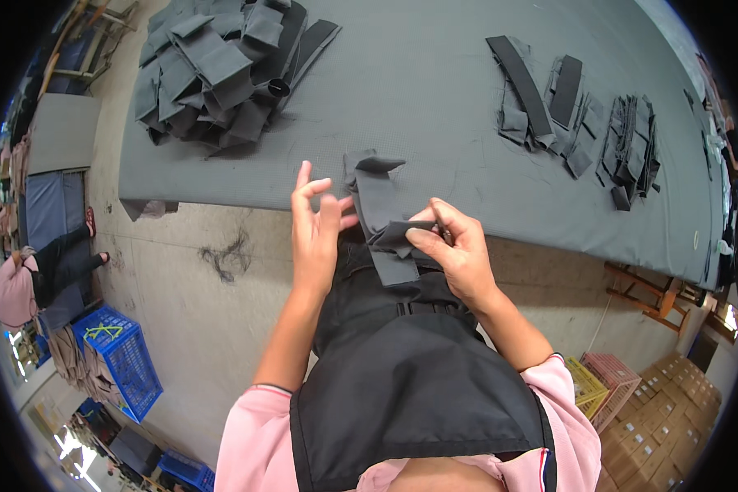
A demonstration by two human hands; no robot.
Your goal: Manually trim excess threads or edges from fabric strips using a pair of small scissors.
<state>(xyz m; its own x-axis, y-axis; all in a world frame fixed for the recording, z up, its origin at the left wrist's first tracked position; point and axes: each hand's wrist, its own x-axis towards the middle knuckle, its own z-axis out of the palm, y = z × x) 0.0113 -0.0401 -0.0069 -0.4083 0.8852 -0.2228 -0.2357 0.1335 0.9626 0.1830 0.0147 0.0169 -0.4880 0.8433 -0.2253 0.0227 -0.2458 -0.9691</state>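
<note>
A dark grey fabric piece [375, 201] with folded flaps hangs over the table's near edge, in front of my body. Its lower flap is pinched between the thumb and fingers of my right hand [461, 250]. Something small and dark sits within those curled fingers, too hidden to name. On the other side of the fabric, my left hand [315, 234] is raised with its fingers apart, the fingertips close to the fabric edge. Whether they touch it I cannot tell.
The table [418, 90] wears a grey cloth. A big heap of similar fabric pieces [213, 66] lies far left; smaller stacks [631, 148] and dark strips [523, 86] lie right. A blue crate [127, 361] stands on the floor at left, near another person [25, 287]. Cartons [660, 418] fill the lower right.
</note>
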